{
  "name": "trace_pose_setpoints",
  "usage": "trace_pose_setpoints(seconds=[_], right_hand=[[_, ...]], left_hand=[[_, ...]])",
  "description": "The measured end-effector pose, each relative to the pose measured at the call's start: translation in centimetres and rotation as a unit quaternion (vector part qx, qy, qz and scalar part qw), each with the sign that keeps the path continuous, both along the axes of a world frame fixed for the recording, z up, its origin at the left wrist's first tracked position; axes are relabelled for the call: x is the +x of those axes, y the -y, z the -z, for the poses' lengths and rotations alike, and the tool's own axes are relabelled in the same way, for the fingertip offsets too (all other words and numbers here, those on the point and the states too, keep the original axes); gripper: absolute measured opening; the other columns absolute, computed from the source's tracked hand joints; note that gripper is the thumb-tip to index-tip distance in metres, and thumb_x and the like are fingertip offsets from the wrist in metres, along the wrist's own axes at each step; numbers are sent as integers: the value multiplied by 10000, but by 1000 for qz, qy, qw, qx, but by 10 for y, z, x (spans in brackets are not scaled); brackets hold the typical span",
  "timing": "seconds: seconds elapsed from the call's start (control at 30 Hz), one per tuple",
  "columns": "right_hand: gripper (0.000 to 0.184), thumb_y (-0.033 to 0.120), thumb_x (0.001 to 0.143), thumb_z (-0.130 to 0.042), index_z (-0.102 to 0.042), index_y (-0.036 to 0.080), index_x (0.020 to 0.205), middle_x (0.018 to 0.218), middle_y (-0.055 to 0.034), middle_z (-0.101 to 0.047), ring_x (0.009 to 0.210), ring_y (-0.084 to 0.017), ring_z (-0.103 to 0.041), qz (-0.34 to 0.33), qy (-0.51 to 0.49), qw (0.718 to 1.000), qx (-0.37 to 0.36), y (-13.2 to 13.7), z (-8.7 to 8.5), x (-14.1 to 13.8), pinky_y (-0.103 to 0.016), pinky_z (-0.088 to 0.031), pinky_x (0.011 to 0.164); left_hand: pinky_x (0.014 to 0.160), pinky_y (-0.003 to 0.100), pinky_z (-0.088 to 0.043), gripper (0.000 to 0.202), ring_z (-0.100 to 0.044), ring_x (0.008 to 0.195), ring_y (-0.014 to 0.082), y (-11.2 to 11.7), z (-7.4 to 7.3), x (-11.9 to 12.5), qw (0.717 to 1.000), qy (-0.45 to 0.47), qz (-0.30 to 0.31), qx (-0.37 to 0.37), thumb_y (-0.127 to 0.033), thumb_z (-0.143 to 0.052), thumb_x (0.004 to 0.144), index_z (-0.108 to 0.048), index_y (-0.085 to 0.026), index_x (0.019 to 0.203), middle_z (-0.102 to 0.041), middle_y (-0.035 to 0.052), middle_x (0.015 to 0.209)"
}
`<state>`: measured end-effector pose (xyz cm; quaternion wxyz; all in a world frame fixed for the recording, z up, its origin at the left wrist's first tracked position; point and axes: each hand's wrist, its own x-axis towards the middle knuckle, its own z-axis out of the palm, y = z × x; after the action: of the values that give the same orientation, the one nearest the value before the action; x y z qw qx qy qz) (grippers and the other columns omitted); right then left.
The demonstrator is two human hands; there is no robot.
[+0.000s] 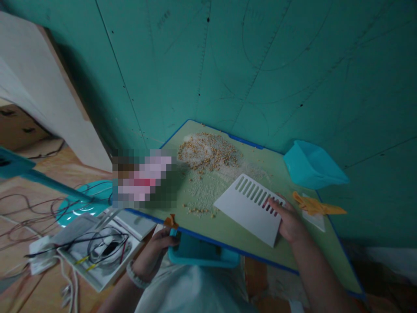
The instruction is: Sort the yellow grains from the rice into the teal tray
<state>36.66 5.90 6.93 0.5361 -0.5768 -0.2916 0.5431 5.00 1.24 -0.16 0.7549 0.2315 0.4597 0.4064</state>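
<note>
My right hand (290, 221) grips the right end of a white slotted scraper (249, 217), fingers at its slots. The scraper is tilted on the pale green tabletop (228, 237). Beyond its left corner lies a heap of beans and white grains (208, 152), with a thinner scatter of grains (203, 193) trailing toward me. My left hand (159, 243) is closed on the left rim of a teal bin (205, 251), which sits just below the table's near edge. A piece of brown tape (171, 221) sticks up beside that rim.
A turquoise scoop-shaped container (312, 165) stands at the table's right back, near an orange cloth (317, 205). At the left edge is a blurred-out pink item (143, 178). A green wall (228, 65) rises behind. A box of cables (104, 252) sits lower left.
</note>
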Motion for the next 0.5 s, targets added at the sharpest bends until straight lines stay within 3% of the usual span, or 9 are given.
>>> trace_pose_setpoints(seconds=[0.5], right_hand=[[347, 339, 571, -789, -533, 190, 752, 603, 39, -626, 520, -101, -568, -48, -15, 999, -19, 2, 5, 2, -217, -432, 528]], left_hand=[[644, 307, -467, 175, -628, 632, 223, -1, 4, 2, 1000, -9, -3, -13, -151, -638, 533, -728, -161, 683, -728, 34, 634]])
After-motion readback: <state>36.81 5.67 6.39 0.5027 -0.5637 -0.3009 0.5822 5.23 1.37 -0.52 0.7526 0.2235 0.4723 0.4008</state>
